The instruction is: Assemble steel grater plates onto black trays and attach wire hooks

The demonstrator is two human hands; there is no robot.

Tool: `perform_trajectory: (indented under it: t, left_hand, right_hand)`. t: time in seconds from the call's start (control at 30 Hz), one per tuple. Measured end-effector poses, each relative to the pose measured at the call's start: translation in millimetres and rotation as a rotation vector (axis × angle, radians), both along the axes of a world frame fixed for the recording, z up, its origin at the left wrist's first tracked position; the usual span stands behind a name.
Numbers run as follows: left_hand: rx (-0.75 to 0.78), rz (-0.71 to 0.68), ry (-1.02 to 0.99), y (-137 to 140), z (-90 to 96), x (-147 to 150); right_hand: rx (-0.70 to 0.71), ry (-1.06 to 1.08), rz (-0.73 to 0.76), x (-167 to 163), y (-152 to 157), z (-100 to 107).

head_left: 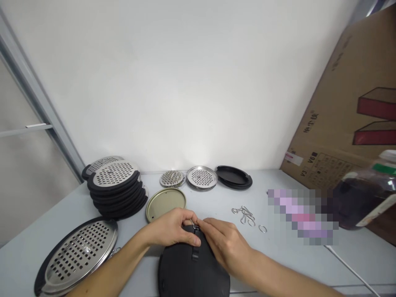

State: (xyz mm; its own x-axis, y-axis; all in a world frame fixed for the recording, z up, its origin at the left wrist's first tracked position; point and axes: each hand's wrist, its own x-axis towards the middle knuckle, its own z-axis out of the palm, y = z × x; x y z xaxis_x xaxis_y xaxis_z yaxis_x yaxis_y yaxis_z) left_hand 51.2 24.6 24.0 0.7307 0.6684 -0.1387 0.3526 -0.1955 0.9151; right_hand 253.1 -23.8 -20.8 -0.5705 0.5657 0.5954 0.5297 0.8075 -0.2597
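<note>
A black round plastic holder (pixel 194 274) lies in front of me, with a raised slotted strip (pixel 196 251) running down from its far edge. A small metal ring (pixel 194 225) shows at that edge, between my fingertips. My left hand (pixel 177 229) is closed on the edge, thumb on top of the strip and index finger curled over the ring. From the right, my right hand (pixel 227 241) pinches the ring with its fingertips, which are partly hidden behind each other. Loose metal split rings (pixel 247 216) lie in a small heap to the right, and one ring (pixel 262 228) lies apart.
A stack of black-rimmed graters (pixel 116 181) stands at the left, another grater (pixel 82 253) nearer. Behind my hands are a gold-coloured disc (pixel 165 202), perforated metal discs (pixel 202 177) and a black tray (pixel 234 177). A bottle (pixel 366 194) and carton (pixel 349 115) stand right.
</note>
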Motion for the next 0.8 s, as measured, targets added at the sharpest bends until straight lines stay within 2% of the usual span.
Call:
perform_trajectory:
  t: [0.17, 0.4, 0.5, 0.6, 0.7, 0.8]
  left_hand:
    - [0.038, 0.016, 0.071, -2, -2.3, 1]
    - [0.036, 0.110, 0.083, -4, -9.7, 5]
    - [0.029, 0.127, 0.085, -5, -9.5, 6]
    - [0.051, 0.168, 0.110, -8, -3.4, 5]
    - [0.065, 0.190, 0.149, -11, 3.0, 5]
    - [0.075, 0.189, 0.166, -13, 4.7, 5]
  right_hand:
    - [-0.057, -0.037, -0.057, -7, -9, -9]
    - [-0.130, -0.029, -0.045, -14, -9, -7]
    - [-0.219, 0.039, -0.025, -12, -8, 4]
    - [-0.365, 0.111, -0.062, -6, -7, 25]
    - [-0.418, 0.106, -0.128, 2, -5, 45]
    - [-0.453, 0.081, -0.164, 6, -3, 53]
